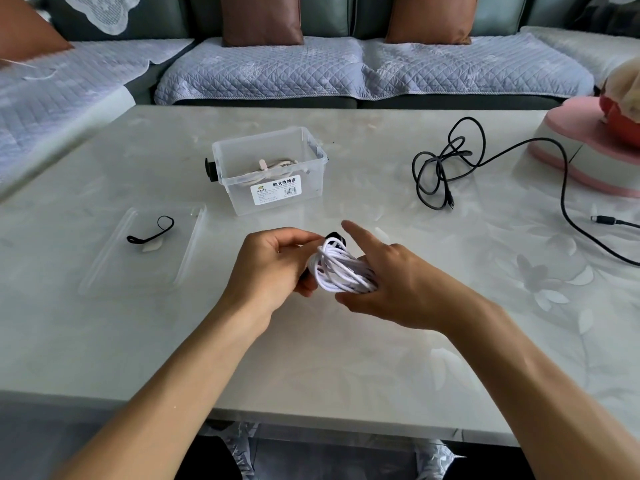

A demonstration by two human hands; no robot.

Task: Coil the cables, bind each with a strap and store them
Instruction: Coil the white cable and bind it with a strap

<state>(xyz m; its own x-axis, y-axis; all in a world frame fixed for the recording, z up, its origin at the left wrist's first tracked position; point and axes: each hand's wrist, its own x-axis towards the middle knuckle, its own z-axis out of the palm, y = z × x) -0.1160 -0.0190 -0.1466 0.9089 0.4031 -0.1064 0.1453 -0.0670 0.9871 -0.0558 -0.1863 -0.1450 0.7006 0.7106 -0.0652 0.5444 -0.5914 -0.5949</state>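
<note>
A coiled bundle of smooth white round cable [341, 268] is held above a pale glossy marble-patterned table [346, 358]. The bundle is pinched at one end by the curled left hand [268, 266], where a black fabric strap [335, 236] is wrapped. The other end is cupped by the right hand [394, 284], forefinger pointing out straight. Beyond, a cream cable is seen inside a clear rectangular plastic box [273, 168]. A flat clear lid [114, 265] bears a thin black looped strap [152, 232]. A tangled matte black cable [446, 161] lies loose on the right
</note>
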